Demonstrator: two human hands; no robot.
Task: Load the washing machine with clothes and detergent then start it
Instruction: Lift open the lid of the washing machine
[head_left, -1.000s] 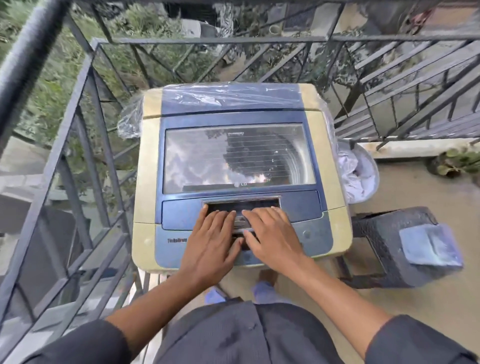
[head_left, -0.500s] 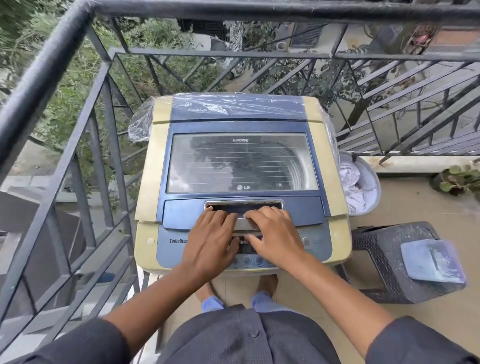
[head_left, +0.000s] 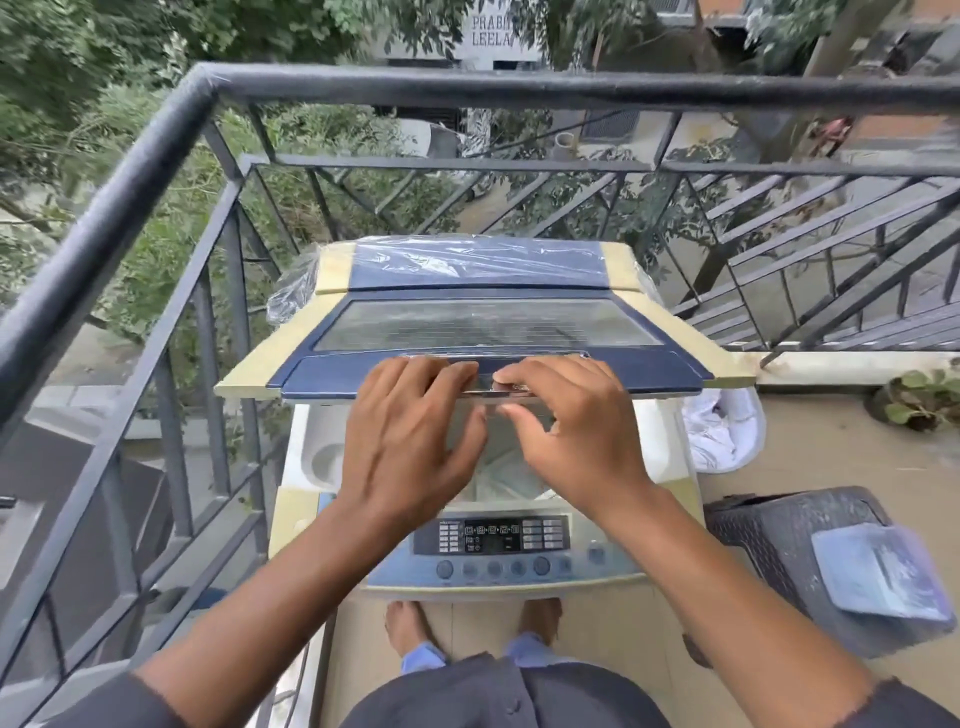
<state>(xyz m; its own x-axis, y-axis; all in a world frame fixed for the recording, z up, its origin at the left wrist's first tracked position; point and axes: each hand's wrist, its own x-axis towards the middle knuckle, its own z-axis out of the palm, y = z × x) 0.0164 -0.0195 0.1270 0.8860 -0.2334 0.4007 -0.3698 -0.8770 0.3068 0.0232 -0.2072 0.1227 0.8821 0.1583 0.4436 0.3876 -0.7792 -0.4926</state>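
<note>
The washing machine lid (head_left: 483, 332), half-raised and hinged at its far edge, runs left to right, both the left hand (head_left: 410, 431) and right hand (head_left: 576, 436) gripping its near-edge handle (head_left: 485, 387).

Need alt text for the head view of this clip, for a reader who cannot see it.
Both hands, left hand and right hand, grip the chrome handle of a top-load washing machine's blue lid, which is raised partway, on a railed balcony. The control panel shows below; a white laundry basket stands at the right.
</note>
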